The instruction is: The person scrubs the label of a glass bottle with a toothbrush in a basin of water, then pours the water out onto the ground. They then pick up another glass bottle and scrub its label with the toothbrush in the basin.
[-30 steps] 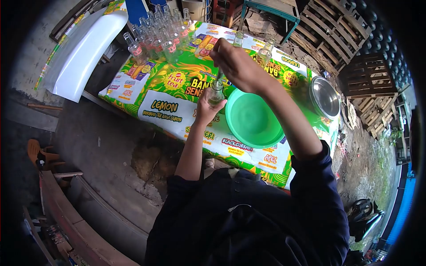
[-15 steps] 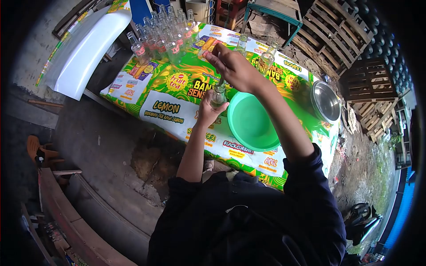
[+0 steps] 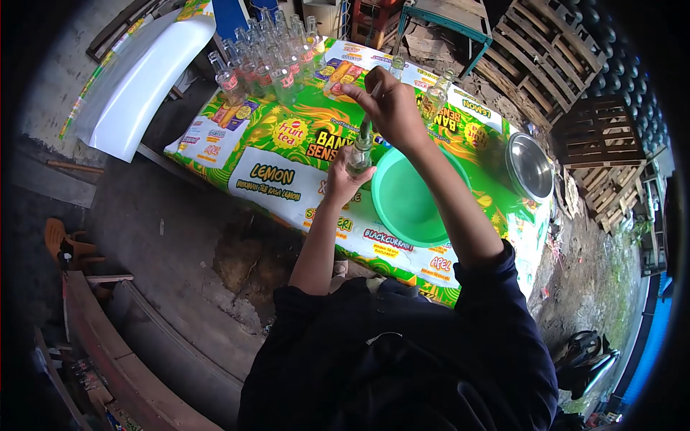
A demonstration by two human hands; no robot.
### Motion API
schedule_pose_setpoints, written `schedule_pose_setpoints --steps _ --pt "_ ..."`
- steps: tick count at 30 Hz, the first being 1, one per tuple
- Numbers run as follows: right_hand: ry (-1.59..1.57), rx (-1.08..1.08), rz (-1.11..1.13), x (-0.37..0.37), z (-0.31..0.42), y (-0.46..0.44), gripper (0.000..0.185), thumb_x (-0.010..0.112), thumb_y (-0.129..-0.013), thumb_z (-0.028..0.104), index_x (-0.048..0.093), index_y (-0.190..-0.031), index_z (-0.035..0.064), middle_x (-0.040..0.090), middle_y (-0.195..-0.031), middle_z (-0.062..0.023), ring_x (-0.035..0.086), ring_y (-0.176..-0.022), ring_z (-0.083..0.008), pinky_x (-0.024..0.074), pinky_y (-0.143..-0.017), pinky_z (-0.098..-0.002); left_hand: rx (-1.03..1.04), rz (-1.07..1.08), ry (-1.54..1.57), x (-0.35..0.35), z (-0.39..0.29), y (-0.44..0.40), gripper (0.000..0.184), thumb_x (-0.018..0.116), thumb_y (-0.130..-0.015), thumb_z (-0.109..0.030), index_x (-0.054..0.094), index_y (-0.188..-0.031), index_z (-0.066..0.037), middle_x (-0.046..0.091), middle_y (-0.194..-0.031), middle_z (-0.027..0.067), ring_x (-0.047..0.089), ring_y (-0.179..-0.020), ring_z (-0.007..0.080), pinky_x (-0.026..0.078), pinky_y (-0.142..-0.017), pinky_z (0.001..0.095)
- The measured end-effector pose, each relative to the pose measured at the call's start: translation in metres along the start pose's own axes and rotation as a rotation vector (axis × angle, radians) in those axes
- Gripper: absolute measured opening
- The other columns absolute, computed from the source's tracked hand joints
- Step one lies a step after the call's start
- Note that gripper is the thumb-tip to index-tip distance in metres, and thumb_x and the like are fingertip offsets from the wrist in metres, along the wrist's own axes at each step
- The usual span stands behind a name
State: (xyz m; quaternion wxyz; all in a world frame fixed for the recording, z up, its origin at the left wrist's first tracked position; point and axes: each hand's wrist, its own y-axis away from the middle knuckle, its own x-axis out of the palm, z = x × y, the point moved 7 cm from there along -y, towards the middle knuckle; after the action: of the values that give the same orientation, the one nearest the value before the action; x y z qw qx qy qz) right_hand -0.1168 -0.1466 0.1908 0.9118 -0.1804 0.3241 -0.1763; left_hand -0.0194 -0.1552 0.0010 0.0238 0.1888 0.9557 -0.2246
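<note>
Evidently holds a clear glass bottle [image 3: 359, 161] round its body in the left hand [image 3: 343, 180], with the fingers wrapped on the glass and the neck left free, probably for an open way in from above. Grips a thin tool [image 3: 366, 128] in the closed fingers of the right hand [image 3: 392, 109], raised over the bottle, seemingly to line up with the narrow neck; cannot tell how far down inside. Has the bottle above the worktop [image 3: 316, 118], just beside the left rim of the green basin [image 3: 402, 215], likely for a short reach; cannot make out the basin's contents. Shows two other bottles [image 3: 437, 92] beyond the basin, well apart from the dense cluster of bottles [image 3: 267, 66] at the far left, perhaps for sorting into separate groups. Also shows a metal bowl [image 3: 530, 169] near the right end, possibly for elbow room.
</note>
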Motion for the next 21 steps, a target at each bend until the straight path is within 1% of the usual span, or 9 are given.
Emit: schedule_pose_setpoints --steps 1,4,5,6,10,14,18,19,21 --pt "-0.035 -0.032 -0.021 0.006 -0.003 0.000 0.039 0.068 -0.077 0.033 0.051 -0.074 -0.0025 0.054 -0.054 -0.0161 0.056 -0.049 -0.0305 0.0454 -0.050 -0.0361 -0.025 0.006 0.031 0.000 0.004 -0.001 0.041 0.074 -0.069 -0.011 0.049 -0.101 -0.004 0.058 -0.084 0.0044 0.055 -0.075 0.0134 0.046 -0.071 0.0284" --pt "-0.036 -0.097 0.088 0.033 -0.029 0.014 0.039 0.064 -0.082 0.032 0.048 -0.063 0.0012 0.048 -0.046 -0.0065 0.050 -0.039 -0.0097 0.0399 -0.039 -0.0284 0.027 -0.027 0.072 -0.002 -0.004 0.000 0.040 0.073 -0.069 -0.011 0.049 -0.100 -0.004 0.058 -0.082 0.0040 0.055 -0.075 0.0127 0.046 -0.070 0.0281" --pt "-0.065 -0.040 0.038 0.028 -0.037 0.014 0.039 0.062 -0.083 0.032 0.045 -0.064 0.0023 0.048 -0.045 -0.0051 0.051 -0.037 -0.0096 0.0398 -0.035 -0.0267 0.009 -0.013 0.061 -0.002 -0.002 -0.001 0.039 0.073 -0.069 -0.010 0.049 -0.099 -0.004 0.058 -0.082 0.0042 0.055 -0.075 0.0125 0.046 -0.070 0.0280" --pt "-0.325 0.222 0.090 0.018 -0.031 0.016 0.038 0.061 -0.084 0.031 0.042 -0.066 0.0042 0.049 -0.046 -0.0041 0.052 -0.037 -0.0107 0.0401 -0.033 -0.0247 -0.007 -0.002 0.051 -0.002 0.002 -0.002 0.039 0.073 -0.069 -0.010 0.049 -0.099 -0.004 0.058 -0.083 0.0043 0.056 -0.076 0.0122 0.046 -0.070 0.0280" --pt "-0.241 0.108 0.058 0.034 -0.061 0.033 0.035 0.061 -0.084 0.028 0.039 -0.068 0.0058 0.050 -0.048 -0.0037 0.053 -0.039 -0.0099 0.0412 -0.033 -0.0230 -0.019 0.012 0.110 0.002 -0.002 -0.001 0.039 0.073 -0.069 -0.010 0.049 -0.099 -0.004 0.058 -0.085 0.0046 0.056 -0.077 0.0116 0.045 -0.071 0.0277" --pt "-0.464 0.223 0.021 0.011 -0.029 0.030 0.031 0.061 -0.085 0.025 0.045 -0.072 0.0029 0.056 -0.061 -0.0055 0.055 -0.042 -0.0105 0.0435 -0.034 -0.0234 -0.034 0.002 0.132 0.003 0.013 0.001 0.040 0.074 -0.069 -0.010 0.049 -0.099 -0.004 0.058 -0.085 0.0048 0.055 -0.077 0.0121 0.046 -0.071 0.0278" --pt "-0.401 0.195 0.097 0.025 -0.035 0.037 0.025 0.059 -0.086 0.024 0.052 -0.082 0.0002 0.057 -0.063 -0.0059 0.059 -0.050 -0.0126 0.0495 -0.044 -0.0259 -0.008 -0.002 0.157 0.001 0.000 0.000 0.040 0.074 -0.069 -0.010 0.049 -0.099 -0.003 0.058 -0.087 0.0049 0.056 -0.079 0.0122 0.046 -0.073 0.0279" --pt "-0.477 0.321 0.222 0.028 -0.040 0.041 0.020 0.056 -0.088 0.019 0.052 -0.088 -0.0007 0.058 -0.074 -0.0074 0.062 -0.060 -0.0138 0.0521 -0.054 -0.0273 -0.018 -0.007 0.158 0.002 0.003 -0.001 0.040 0.074 -0.069 -0.010 0.048 -0.099 -0.003 0.059 -0.088 0.0048 0.056 -0.079 0.0119 0.046 -0.073 0.0273" --pt "-0.519 0.102 0.191 0.020 -0.017 0.044 0.016 0.056 -0.087 0.014 0.052 -0.092 -0.0004 0.057 -0.083 -0.0085 0.062 -0.068 -0.0138 0.0520 -0.058 -0.0275 0.031 -0.019 0.115 0.000 -0.004 -0.002 0.040 0.073 -0.070 -0.010 0.048 -0.099 -0.003 0.059 -0.088 0.0048 0.056 -0.078 0.0119 0.046 -0.073 0.0271"
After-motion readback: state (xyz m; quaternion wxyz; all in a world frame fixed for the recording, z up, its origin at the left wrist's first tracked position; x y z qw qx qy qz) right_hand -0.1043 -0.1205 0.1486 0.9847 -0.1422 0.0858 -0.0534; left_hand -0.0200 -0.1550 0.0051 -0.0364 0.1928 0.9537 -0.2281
